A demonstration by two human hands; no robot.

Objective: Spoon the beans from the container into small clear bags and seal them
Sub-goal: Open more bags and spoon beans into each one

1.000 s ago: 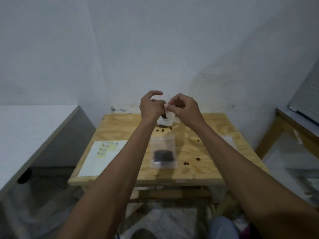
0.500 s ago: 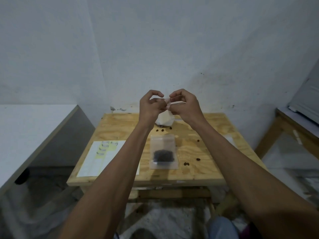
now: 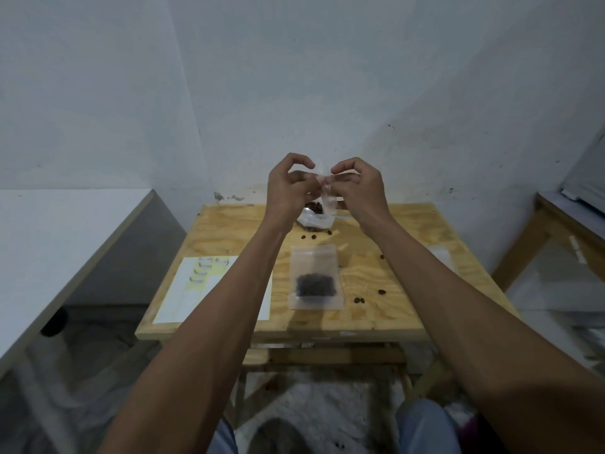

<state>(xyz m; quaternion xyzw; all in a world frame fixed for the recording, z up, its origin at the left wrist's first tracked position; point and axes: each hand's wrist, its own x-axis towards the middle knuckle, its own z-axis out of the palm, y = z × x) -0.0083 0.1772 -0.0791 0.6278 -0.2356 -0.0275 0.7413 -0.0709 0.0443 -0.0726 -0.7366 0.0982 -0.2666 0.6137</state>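
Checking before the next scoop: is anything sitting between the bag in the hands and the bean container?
Nothing visible. The empty bag, pinched by both hands, hangs directly over the container with nothing between them.

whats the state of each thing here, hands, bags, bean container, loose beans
left hand: raised, pinching the small clear bag
right hand: raised, pinching the same bag
small clear bag: held in the air, looks empty
filled bag: flat on the table, beans inside
container: open, holding beans
loose beans: scattered on the table
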